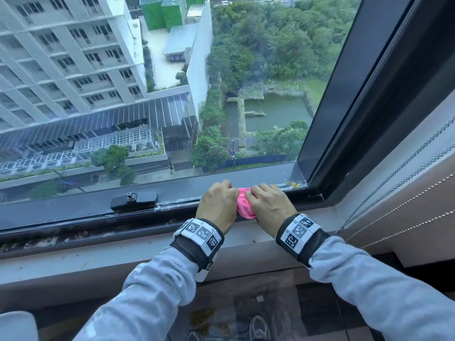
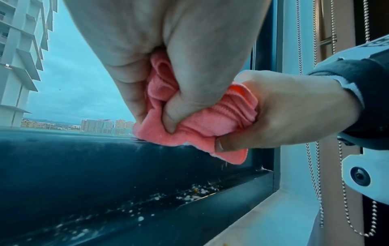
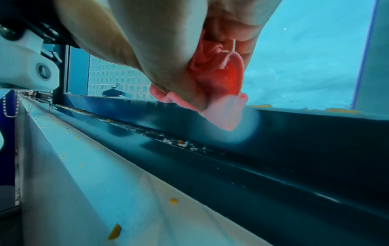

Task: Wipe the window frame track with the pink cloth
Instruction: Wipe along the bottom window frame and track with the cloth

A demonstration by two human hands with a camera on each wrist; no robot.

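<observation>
The bunched pink cloth is held between both hands just above the dark window frame track, near its right end. My left hand grips the cloth's left side with curled fingers and thumb. My right hand grips its right side. A loose corner of cloth hangs down toward the track. White and yellow crumbs of dirt lie along the track's groove.
A black window latch sits on the lower sash rail to the left. The frame's right upright rises beside the hands. Bead chains of a blind hang at the right. A pale sill runs below the track.
</observation>
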